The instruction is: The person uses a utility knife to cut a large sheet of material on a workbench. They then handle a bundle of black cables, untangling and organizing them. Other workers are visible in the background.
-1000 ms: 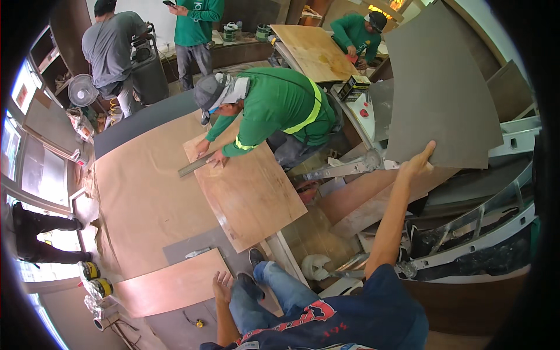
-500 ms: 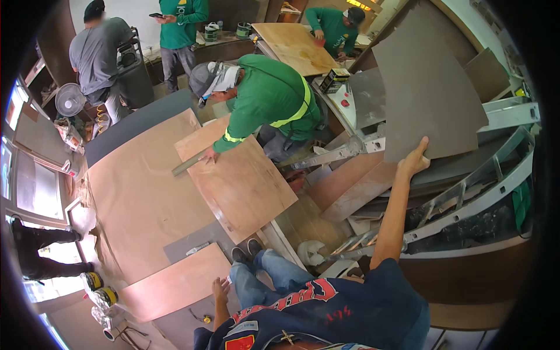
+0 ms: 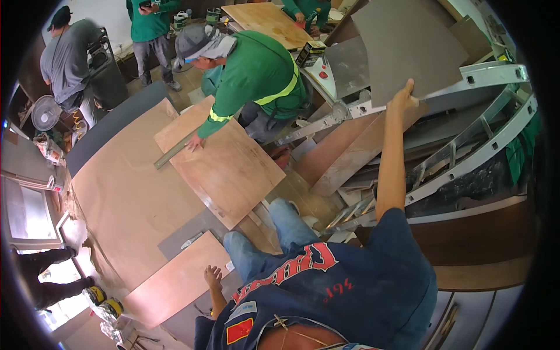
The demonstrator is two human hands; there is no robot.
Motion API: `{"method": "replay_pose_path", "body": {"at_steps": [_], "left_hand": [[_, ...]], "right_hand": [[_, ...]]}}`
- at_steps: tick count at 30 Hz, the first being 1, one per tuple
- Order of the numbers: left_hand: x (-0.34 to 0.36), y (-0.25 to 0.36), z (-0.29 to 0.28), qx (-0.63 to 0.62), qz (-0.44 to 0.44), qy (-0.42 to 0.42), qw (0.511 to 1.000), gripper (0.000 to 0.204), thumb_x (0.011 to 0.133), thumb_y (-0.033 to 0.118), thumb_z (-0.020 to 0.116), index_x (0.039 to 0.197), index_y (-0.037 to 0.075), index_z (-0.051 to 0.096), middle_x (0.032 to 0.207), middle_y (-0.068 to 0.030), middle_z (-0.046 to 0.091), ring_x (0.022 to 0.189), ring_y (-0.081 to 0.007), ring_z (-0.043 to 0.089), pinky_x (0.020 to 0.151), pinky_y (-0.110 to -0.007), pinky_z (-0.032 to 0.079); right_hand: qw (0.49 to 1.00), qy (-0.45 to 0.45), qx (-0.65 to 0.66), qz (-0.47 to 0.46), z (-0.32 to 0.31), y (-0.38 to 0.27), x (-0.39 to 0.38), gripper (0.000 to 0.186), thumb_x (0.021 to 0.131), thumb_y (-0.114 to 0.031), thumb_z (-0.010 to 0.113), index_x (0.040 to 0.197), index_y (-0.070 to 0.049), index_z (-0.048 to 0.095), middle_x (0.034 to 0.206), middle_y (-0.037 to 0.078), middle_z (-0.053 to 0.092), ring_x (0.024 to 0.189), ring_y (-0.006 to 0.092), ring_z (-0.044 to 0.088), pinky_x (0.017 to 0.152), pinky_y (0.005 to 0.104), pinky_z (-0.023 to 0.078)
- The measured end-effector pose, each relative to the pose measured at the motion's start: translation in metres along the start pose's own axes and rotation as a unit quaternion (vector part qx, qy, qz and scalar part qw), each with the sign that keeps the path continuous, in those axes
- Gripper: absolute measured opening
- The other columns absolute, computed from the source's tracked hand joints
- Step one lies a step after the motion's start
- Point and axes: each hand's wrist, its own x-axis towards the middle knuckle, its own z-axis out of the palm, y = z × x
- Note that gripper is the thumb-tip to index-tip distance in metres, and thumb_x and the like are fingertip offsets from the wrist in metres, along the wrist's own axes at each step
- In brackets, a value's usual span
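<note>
Now right hand [image 3: 403, 96] raised higher than a second ago, fingers closed on lower edge of grey panel [image 3: 408, 44], panel lifted above grip. Left hand [image 3: 213, 275] open, fingers spread, rested on floor beside plywood sheet [image 3: 175, 286]. Lift judged underway.

A square plywood board [image 3: 224, 169] lies on the floor at center; a grey panel [image 3: 408, 41] stands at two o'clock, a smaller board [image 3: 181, 280] at seven o'clock.
</note>
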Motion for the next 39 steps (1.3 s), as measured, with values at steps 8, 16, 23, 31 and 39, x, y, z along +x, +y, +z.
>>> {"method": "replay_pose_path", "body": {"at_steps": [8,16,23,31,39], "left_hand": [[0.061,-0.052,-0.005,-0.051,0.024,0.086,0.995,0.045,0.097,0.035,0.052,0.133,0.009,0.047,0.121,-0.0157,0.06,0.1,-0.0258,0.064,0.076,-0.037,0.052],[0.16,-0.179,0.074,0.333,0.167,0.056,0.926,0.027,0.089,0.026,0.06,0.104,0.003,0.065,0.081,-0.0162,0.069,0.075,-0.0211,0.069,0.059,-0.035,0.052],[0.177,-0.258,0.197,0.565,0.234,-0.042,0.79,0.03,0.086,0.029,0.062,0.102,0.003,0.066,0.09,-0.0204,0.069,0.085,-0.03,0.069,0.068,-0.042,0.054],[0.146,-0.248,0.217,0.595,0.212,-0.08,0.771,0.036,0.086,0.029,0.062,0.111,0.003,0.062,0.102,-0.0214,0.067,0.092,-0.0359,0.067,0.076,-0.045,0.053],[0.051,-0.163,0.139,0.59,0.115,0.045,0.798,0.039,0.087,0.027,0.06,0.118,0.005,0.06,0.119,-0.0224,0.063,0.11,-0.0408,0.059,0.091,-0.048,0.049]], "right_hand": [[0.998,0.04,-0.042,0.013,0.056,0.071,0.035,0.05,0.084,-0.023,0.075,0.097,0.021,0.057,0.099,0.031,0.064,0.078,0.0319,0.065,0.069,0.0426,0.057],[0.991,0.11,0.009,-0.078,0.169,0.232,0.129,0.038,0.085,-0.019,0.067,0.07,0.014,0.059,0.07,0.03,0.063,0.06,0.037,0.063,0.055,0.0484,0.049],[0.992,0.101,-0.052,0.062,0.239,0.354,0.148,0.035,0.087,-0.023,0.061,0.085,0.012,0.058,0.085,0.027,0.066,0.071,0.0363,0.066,0.063,0.0467,0.051],[0.973,0.113,-0.197,0.035,0.216,0.407,0.205,0.04,0.089,-0.03,0.063,0.1,0.009,0.063,0.096,0.025,0.069,0.085,0.0362,0.07,0.071,0.0474,0.056],[0.971,0.119,-0.19,0.079,0.183,0.416,0.162,0.035,0.085,-0.021,0.058,0.086,0.012,0.067,0.087,0.031,0.068,0.08,0.0417,0.07,0.065,0.0521,0.057]]}}
